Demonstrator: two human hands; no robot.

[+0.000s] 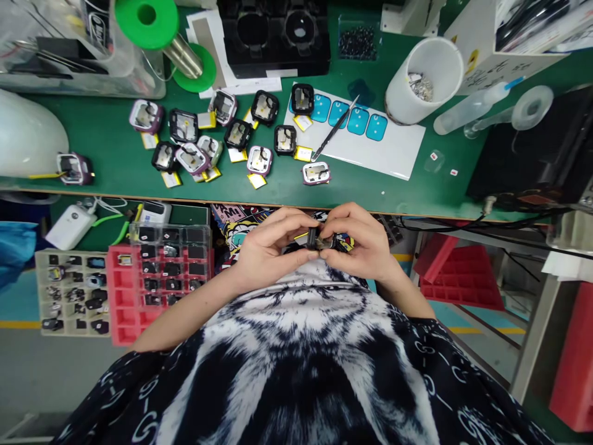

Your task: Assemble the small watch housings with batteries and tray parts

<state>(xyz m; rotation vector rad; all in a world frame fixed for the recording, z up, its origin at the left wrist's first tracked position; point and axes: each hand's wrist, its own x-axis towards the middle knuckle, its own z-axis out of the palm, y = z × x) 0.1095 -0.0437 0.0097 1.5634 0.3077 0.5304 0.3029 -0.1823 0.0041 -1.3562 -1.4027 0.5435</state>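
Note:
Just past the bench's front edge, both hands meet over the lap around a small black watch housing [312, 238]. Fingers and thumb of my left hand [280, 244] close on its left side, by a yellow battery piece [301, 236]. On the other side, my right hand [354, 242] pinches the open housing, its fingertips hiding part of the inside. Nearest on the bench lies a white and purple housing [316, 173]. Tweezers [334, 130] rest on a white sheet [389, 154] with blue stickers [357, 121].
Several watch housings with yellow batteries [192, 159] lie on the green bench [213, 188]. A solder spool [185, 55], a white cup [424, 80] and a black tray [275, 37] stand behind. Parts trays [125, 296] sit below left; a red tray [463, 278] is lower right.

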